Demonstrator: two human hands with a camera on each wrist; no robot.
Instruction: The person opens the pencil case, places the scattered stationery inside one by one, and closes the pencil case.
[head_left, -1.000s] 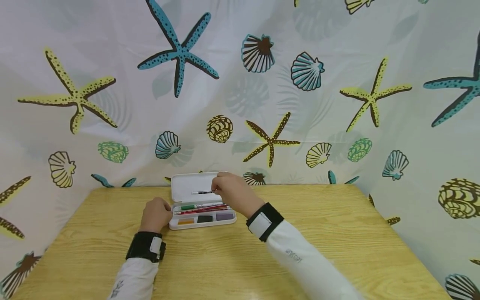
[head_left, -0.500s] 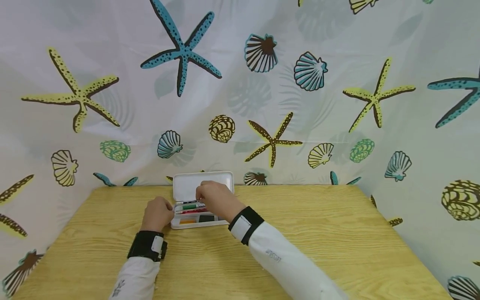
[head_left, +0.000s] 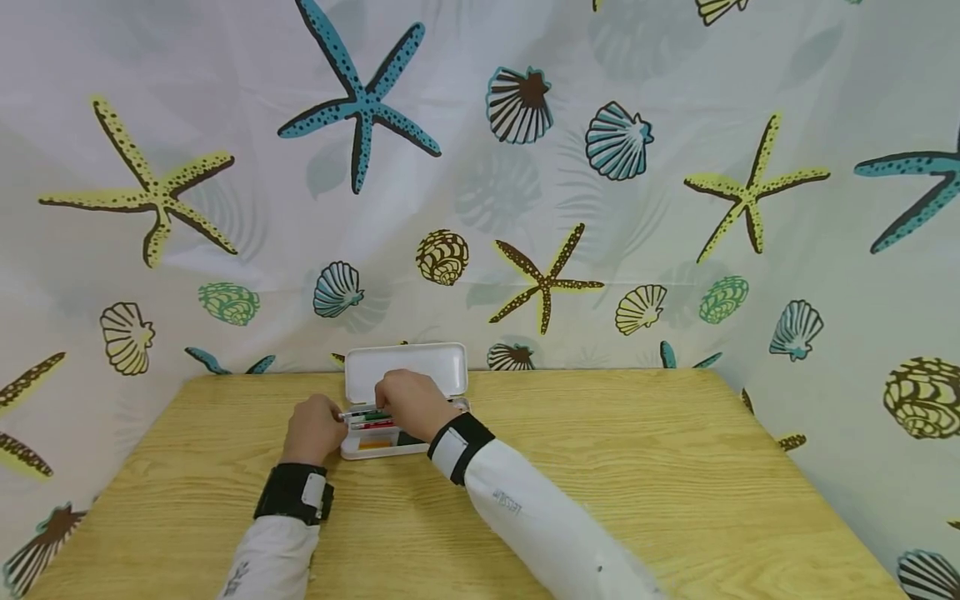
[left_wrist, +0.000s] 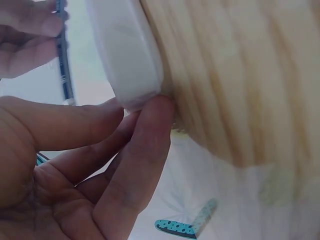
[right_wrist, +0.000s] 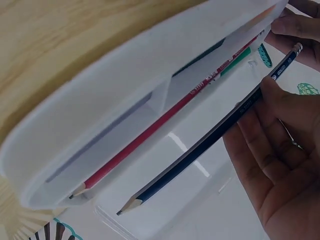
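A white pencil case (head_left: pixel 367 452) lies on the table with its lid (head_left: pixel 450 364) raised. At its left end my left hand (head_left: pixel 313 429) pinches the corner between thumb and finger, as the left wrist view shows up close. My right hand (head_left: pixel 415 404), low over the case, holds a dark blue pencil (right_wrist: pixel 195 149) between thumb and fingers. The pencil's sharpened tip points right and its eraser end reaches toward my left hand. Inside the case lie a red pencil (right_wrist: pixel 145 135) and a green marker (right_wrist: pixel 235 66), partly hidden by my right hand in the head view.
An orange block (head_left: pixel 375 444) and a dark block (head_left: pixel 408 438) sit in the case's front compartments. A purple piece (right_wrist: pixel 100 135) shows in another. Behind the wooden table (head_left: pixel 600 467) hangs a cloth (head_left: pixel 480 192) printed with starfish and shells.
My right hand has moved left and down with the dark blue pencil, from in front of the lid to low over the case. My left hand stays at the case's left end.
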